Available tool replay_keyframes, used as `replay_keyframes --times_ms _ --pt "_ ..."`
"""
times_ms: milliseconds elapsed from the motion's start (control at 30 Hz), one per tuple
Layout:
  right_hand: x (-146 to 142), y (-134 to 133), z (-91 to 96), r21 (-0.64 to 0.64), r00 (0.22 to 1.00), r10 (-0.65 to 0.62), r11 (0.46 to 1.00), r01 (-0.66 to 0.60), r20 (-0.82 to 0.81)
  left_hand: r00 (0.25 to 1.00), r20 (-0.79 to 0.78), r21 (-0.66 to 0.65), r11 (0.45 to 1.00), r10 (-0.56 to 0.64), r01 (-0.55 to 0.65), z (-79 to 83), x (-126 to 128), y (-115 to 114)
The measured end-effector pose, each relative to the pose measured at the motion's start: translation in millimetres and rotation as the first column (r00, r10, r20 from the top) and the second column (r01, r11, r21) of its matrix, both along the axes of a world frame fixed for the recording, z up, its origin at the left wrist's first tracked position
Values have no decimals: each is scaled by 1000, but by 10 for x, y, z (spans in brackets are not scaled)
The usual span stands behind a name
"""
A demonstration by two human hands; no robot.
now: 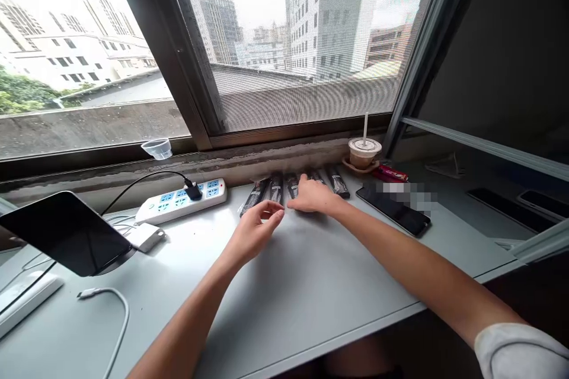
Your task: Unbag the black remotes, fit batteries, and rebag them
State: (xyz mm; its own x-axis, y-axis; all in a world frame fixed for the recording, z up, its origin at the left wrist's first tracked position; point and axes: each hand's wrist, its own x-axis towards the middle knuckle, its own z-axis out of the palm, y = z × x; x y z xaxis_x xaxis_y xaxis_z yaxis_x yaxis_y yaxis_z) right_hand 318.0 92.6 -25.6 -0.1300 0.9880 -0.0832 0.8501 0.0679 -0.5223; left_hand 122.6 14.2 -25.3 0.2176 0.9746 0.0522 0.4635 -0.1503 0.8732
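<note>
Several narrow black items in clear plastic sleeves lie side by side near the wall, with the leftmost packet slanted and the rightmost packet standing slightly apart. My right hand reaches over the middle of this row. Its index finger and thumb are spread beside a middle packet, and its other fingers are partly hidden. Contact with that packet is hard to judge. Just in front of the row on the left, my left hand hovers with loosely curved fingers, a gap by the thumb and nothing visible in it.
A white power strip with a black plug, a charger, a tablet and a white cable occupy the left. To the right are a lidded drink cup with a straw, red packets, and a phone beside a metal frame.
</note>
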Motion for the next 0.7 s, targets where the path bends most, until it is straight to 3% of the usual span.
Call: replay_keyframes --times_ms 167,300,333,367,433,567,633,700 --pt "149 2 -35 -99 961 -22 995 -5 -276 989 143 -117 993 40 -23 -5 15 5" --pt "91 -185 -103 -92 832 0 994 -62 -555 925 374 -286 957 71 42 -8 78 -14" --pt "54 -245 -121 -70 777 14 995 -75 -630 903 424 -301 951 65 73 -16 91 -16" --pt "16 -303 -140 -45 651 25 995 -92 -759 884 464 -302 948 57 98 -26 99 -15" --pt "-44 -402 -172 -1 496 61 992 -123 -866 862 505 -276 953 31 128 -46 96 -5" --pt "13 -462 -198 54 346 118 980 -190 -931 880 475 -196 971 -28 136 -26 12 41" --pt "146 -428 -194 23 221 76 972 -233 -972 890 456 -123 990 -1 64 22 -59 76" --pt "313 -380 -186 -21 36 -11 959 -283 -999 891 447 -22 997 79 -78 77 -141 119"
